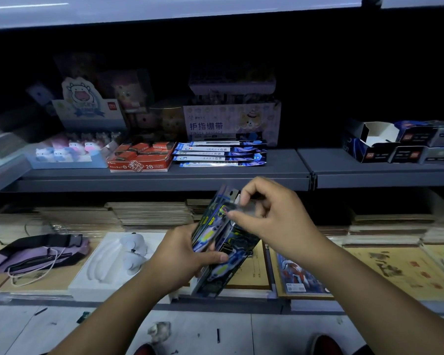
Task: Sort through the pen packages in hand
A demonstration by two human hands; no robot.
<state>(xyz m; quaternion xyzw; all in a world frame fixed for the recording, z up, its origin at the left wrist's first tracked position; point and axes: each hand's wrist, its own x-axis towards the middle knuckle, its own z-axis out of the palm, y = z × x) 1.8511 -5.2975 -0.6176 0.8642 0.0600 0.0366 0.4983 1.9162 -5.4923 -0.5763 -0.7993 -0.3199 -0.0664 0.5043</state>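
Observation:
My left hand (pixel 180 254) grips the lower part of a bundle of dark blue blister packs (pixel 222 242) with yellow and white print, held upright in front of the lower shelf. My right hand (pixel 272 213) pinches the clear top edge of the frontmost pack between thumb and fingertips. More of the same flat packs (pixel 219 153) lie stacked on the grey upper shelf (pixel 164 175), just above my hands.
On the upper shelf stand a red 2B box (pixel 141 157), a tray of small cow figures (pixel 67 152), a finger bandage box (pixel 231 121) and dark boxes (pixel 400 142) at right. Below lie a purple pouch (pixel 39 252), a white plush set (pixel 121 260) and stacked paper pads (pixel 151 212).

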